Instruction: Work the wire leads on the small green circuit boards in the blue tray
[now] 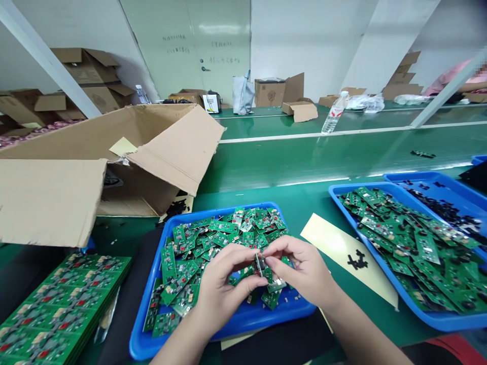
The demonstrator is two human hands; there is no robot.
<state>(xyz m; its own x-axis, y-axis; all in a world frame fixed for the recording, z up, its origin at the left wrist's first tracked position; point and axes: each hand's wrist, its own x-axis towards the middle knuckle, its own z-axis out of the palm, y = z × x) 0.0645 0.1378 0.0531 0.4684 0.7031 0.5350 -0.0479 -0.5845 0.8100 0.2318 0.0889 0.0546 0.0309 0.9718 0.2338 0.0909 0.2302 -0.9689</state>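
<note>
Between my two hands, above the near part of a blue tray (142, 314), a small circuit board (259, 264) is held on edge. My left hand (224, 284) pinches it by its edges between thumb and fingers. From the other side, the thumb and forefinger of my right hand (302, 268) press on it; whether they also hold a small part is too small to tell. Many loose green circuit boards (224, 239) fill the tray under my hands. Small black parts (357, 260) lie on a cream paper sheet (331, 235) to the right.
Stacked uncut board panels (64, 304) stand at left, below an open cardboard box (163, 147). At right are a second blue tray (414, 317) of boards and another tray (395, 177) with black parts. A water bottle (335, 114) stands on the far ledge; a person's pink sleeve (452, 76) shows beyond.
</note>
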